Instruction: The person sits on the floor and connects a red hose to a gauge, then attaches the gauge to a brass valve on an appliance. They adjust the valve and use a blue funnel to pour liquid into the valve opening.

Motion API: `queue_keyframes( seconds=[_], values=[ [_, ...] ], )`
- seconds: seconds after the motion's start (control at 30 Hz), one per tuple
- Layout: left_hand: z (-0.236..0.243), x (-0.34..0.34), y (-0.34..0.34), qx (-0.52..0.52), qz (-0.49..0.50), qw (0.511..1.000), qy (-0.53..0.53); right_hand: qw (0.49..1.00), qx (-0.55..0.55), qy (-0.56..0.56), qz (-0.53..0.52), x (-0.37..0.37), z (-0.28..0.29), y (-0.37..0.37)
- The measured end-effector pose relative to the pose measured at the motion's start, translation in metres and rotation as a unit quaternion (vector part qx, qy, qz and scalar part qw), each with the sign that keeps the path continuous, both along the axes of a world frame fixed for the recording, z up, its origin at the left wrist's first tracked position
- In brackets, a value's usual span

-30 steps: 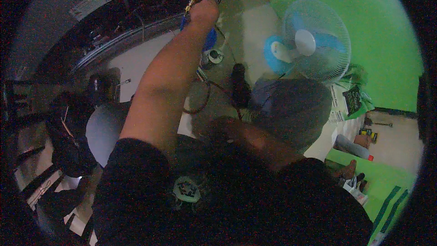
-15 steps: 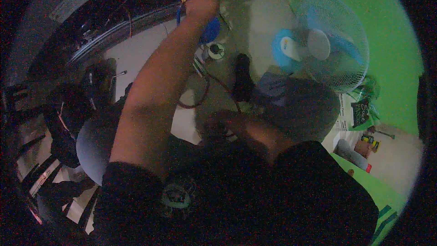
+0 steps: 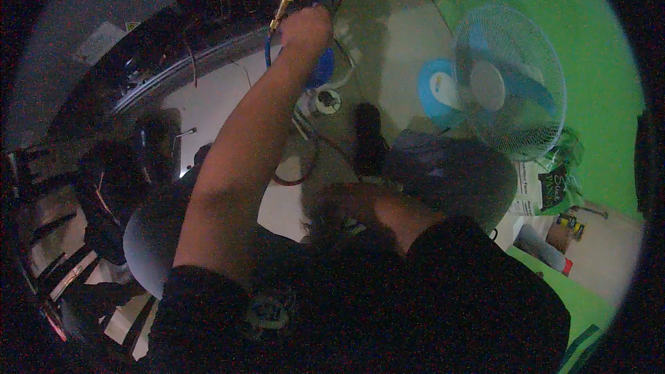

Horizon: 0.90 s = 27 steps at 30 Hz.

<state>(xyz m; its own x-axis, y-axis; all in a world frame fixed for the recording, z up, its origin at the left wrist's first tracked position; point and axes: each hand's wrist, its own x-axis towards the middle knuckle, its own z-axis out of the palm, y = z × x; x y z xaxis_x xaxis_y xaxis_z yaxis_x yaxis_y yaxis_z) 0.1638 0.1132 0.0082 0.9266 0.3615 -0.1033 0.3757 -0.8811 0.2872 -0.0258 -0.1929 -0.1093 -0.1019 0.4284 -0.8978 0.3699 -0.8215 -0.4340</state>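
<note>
My left arm stretches forward, and my left hand [image 3: 308,28] looks curled, its fingertips hidden on the far side. What it grips does not show. Right beside it stands a brass fitting [image 3: 285,1] with a blue hose [image 3: 268,48] running down from it. A round blue thing [image 3: 323,69] sits just under my left wrist. My right hand [image 3: 339,206] is low in front of my body, in deep shadow, so its fingers cannot be made out. A dark red hose [image 3: 315,166] loops between my arms, close to a white roll-like ring [image 3: 328,101].
A blue and white fan [image 3: 488,86] stands at the right against a green wall [image 3: 596,69]. A dark metal frame [image 3: 173,55] with a pale rail crosses the upper left. On the right lie a grey bottle [image 3: 540,248] with a red cap and a yellow-black tool [image 3: 571,226].
The whole scene has shifted down in the picture, so more of the brass fitting shows at the top. My left hand stays beside it; my right hand stays low.
</note>
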Motion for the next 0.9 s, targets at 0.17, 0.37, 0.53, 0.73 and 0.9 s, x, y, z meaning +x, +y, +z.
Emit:
queue_keyframes(
  seconds=[0.17, 0.37, 0.53, 0.73, 0.9],
  values=[
    [-0.008, -0.003, 0.001, 0.038, 0.016, 0.992, -0.12, 1.0, 0.01, 0.002, -0.001, 0.0, -0.003, 0.006],
    [-0.006, 0.001, 0.002, -0.012, 0.026, 0.995, -0.097, 1.0, 0.008, 0.003, 0.005, -0.002, -0.004, 0.008],
    [-0.004, -0.002, 0.0, 0.004, 0.026, 0.995, -0.094, 0.999, 0.027, -0.003, 0.019, -0.009, -0.011, 0.033],
    [-0.006, 0.006, 0.002, -0.013, 0.018, 0.999, -0.041, 0.999, 0.035, -0.006, 0.027, -0.014, -0.011, 0.038],
    [-0.011, 0.007, 0.002, 0.011, 0.018, 0.997, -0.075, 0.998, 0.047, -0.013, 0.036, -0.013, -0.012, 0.047]
  ],
)
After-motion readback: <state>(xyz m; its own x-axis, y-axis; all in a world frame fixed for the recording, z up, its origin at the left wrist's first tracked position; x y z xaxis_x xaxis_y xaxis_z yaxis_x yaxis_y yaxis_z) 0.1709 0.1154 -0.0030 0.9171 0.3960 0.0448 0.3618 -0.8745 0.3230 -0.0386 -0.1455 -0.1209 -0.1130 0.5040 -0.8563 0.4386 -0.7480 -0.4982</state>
